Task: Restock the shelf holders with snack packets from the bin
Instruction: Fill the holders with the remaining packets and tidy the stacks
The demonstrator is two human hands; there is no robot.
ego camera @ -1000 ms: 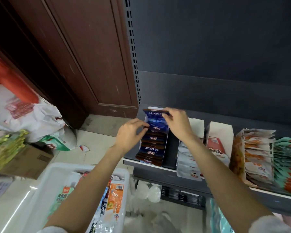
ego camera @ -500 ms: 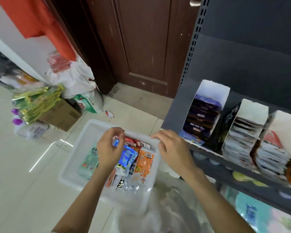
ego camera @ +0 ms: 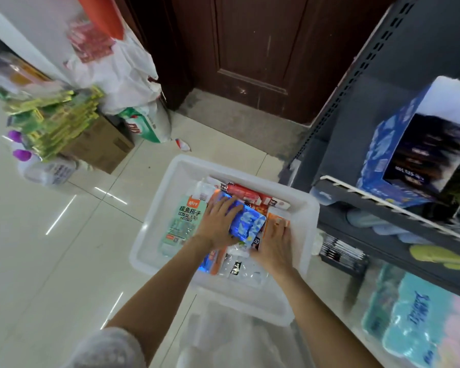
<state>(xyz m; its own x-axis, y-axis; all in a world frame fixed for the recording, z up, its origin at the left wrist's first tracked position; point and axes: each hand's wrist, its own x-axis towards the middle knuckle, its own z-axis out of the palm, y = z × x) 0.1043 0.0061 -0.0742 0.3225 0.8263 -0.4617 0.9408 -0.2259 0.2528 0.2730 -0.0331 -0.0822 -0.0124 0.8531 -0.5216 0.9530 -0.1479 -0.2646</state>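
My left fingers (ego camera: 227, 205) curl over the blue packet (ego camera: 247, 224) in the bin (ego camera: 159, 208); right hand (ego camera: 274, 243) lies flat on the orange one (ego camera: 278, 219). I should lift cleanly, one stack only.

Glossy pale floor tiles (ego camera: 51, 261) fill most of the left and bottom of the frame. Sitting right on them: a white plastic bin (ego camera: 154, 229) in the middle, a cardboard box (ego camera: 104, 147) at the left, and a white sack (ego camera: 146, 123) just beside it. The dark shelf (ego camera: 382, 205) on the right carries a blue holder (ego camera: 377, 160).
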